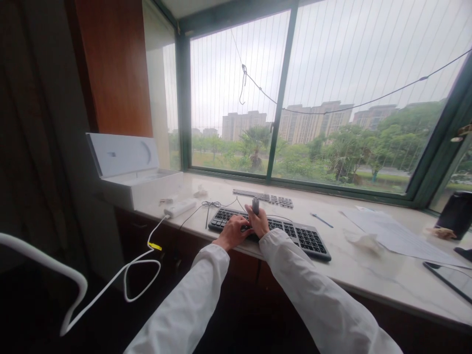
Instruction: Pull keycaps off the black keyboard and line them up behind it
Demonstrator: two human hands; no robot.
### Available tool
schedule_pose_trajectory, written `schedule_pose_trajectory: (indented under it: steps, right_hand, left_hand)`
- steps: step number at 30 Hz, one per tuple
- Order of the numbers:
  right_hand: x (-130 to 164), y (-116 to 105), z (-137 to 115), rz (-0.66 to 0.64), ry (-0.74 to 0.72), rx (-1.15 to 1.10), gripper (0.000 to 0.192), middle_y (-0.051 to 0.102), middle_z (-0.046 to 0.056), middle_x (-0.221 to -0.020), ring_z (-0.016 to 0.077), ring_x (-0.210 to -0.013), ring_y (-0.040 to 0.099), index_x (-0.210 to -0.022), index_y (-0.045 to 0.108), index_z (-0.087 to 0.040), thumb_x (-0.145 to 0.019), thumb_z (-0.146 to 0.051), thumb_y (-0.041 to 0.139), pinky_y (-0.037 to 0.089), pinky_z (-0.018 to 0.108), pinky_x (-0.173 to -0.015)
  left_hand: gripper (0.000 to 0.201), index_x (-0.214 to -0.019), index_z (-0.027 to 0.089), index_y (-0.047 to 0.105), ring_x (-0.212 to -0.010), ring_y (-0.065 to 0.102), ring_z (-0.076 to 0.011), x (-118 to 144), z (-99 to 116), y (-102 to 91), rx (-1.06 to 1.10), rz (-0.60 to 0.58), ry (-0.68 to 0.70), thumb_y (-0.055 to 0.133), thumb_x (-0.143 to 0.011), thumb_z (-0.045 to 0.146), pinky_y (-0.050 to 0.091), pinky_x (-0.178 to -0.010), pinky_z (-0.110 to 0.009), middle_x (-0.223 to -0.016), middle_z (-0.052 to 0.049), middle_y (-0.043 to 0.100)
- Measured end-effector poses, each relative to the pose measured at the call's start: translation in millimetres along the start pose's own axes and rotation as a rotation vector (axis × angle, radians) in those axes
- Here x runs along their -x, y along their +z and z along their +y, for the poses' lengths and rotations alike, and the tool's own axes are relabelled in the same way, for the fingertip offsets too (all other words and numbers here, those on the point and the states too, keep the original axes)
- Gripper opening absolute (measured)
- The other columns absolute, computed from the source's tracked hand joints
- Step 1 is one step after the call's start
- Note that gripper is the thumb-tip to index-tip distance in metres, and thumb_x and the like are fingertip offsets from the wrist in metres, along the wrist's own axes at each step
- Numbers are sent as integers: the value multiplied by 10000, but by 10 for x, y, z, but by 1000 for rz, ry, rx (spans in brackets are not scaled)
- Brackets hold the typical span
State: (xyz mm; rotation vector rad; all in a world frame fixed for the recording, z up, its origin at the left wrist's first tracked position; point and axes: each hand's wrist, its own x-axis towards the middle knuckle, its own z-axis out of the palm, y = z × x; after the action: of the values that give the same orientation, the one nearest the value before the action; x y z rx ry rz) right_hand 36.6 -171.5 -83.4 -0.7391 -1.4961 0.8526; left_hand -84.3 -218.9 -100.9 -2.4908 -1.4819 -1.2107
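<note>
Head view: a small grey cylindrical tool (255, 205) is grasped upright in the right hand (259, 221), its top standing clear above the fingers. It is held over the middle of a black keyboard (295, 235), which lies on a pale stone windowsill counter (387, 280). The left hand (233, 232) is laid on the keys just beside the right hand, fingers curled loosely downward; nothing can be seen grasped in it. Both arms are covered by white sleeves.

Behind the keyboard, nearer the window, a strip of loose keycaps (265, 197) is laid out in a row. To the left, a thin black cable (210, 205) is coiled beside a white power strip (180, 207), from which a white cord (140, 265) hangs off the counter edge. An open white box (129, 169) is set at the counter's left end. To the right, a pen (321, 220), a crumpled tissue (363, 242), sheets of paper (391, 231) and a dark tablet (452, 279) are seen.
</note>
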Motion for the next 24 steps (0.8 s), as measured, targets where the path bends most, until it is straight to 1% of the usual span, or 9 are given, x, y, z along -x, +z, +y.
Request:
schedule_pose_trajectory:
  steps: [3, 6, 10, 14, 16, 18, 20, 22, 24]
  right_hand:
    - [25, 5, -14, 2, -65, 5, 476, 353, -57, -434, 81, -443, 309, -526, 391, -208, -795, -551, 581, 265, 234, -431]
    - [33, 12, -26, 24, -78, 14, 471, 364, -54, -423, 86, -435, 314, -520, 404, -210, -785, -551, 593, 268, 240, -428]
    - [17, 2, -43, 135, -82, 16, 470, 344, -54, -409, 94, -430, 297, -515, 393, -219, -794, -550, 576, 265, 248, -424]
    - [16, -40, -91, 252, -230, 172, 478, 330, -47, -447, 97, -477, 294, -503, 367, -216, -827, -520, 543, 284, 252, -477]
    - [14, -95, -124, 254, -313, 269, 458, 353, -42, -463, 96, -492, 293, -501, 399, -206, -831, -485, 550, 287, 252, -501]
    - [-2, -210, -155, 194, -374, 359, 398, 408, -34, -470, 98, -486, 312, -521, 476, -199, -820, -445, 569, 296, 251, -517]
    - [-36, -413, -174, 104, -413, 463, 299, 490, -17, -494, 106, -480, 372, -564, 558, -204, -783, -402, 607, 315, 250, -539]
    - [-79, -711, -172, 0, -429, 601, 211, 579, 12, -556, 128, -508, 455, -596, 603, -217, -728, -375, 652, 335, 252, -565]
    - [-111, -1081, -141, -95, -463, 810, 193, 616, 32, -583, 143, -524, 494, -617, 628, -224, -755, -358, 615, 334, 260, -584]
  left_hand:
    - [154, -916, 217, 736, -949, 604, -206, -9, -15, 24, 7, -5, 17, 649, -818, 297, 447, -931, -340, -968, -57, 696]
    - [140, -894, 210, 744, -935, 607, -211, -15, -29, 47, 15, 13, 21, 648, -817, 278, 451, -924, -347, -948, -57, 700]
    - [173, -939, 217, 748, -938, 604, -210, -7, -7, 53, 53, 87, -29, 611, -854, 279, 463, -902, -346, -946, -56, 705]
    - [248, -1087, 210, 708, -985, 593, -212, 10, 40, 53, 48, 193, -99, 564, -887, 234, 462, -920, -352, -1003, -66, 691]
    - [274, -1132, 194, 681, -997, 589, -208, 16, 61, 54, 35, 236, -105, 534, -902, 207, 462, -929, -351, -1015, -70, 682]
    - [291, -1164, 192, 652, -1008, 589, -200, 22, 79, 53, 29, 266, -94, 517, -906, 182, 457, -944, -347, -1032, -66, 676]
    - [286, -1159, 202, 632, -989, 599, -185, 29, 93, 47, 37, 285, -86, 521, -899, 160, 455, -948, -336, -1046, -54, 674]
    - [261, -1121, 211, 619, -922, 616, -166, 38, 102, 39, 51, 286, -95, 543, -881, 143, 468, -919, -318, -1040, -39, 675]
    - [237, -1078, 217, 608, -848, 623, -149, 46, 105, 32, 65, 276, -111, 563, -863, 127, 480, -881, -302, -1018, -26, 679]
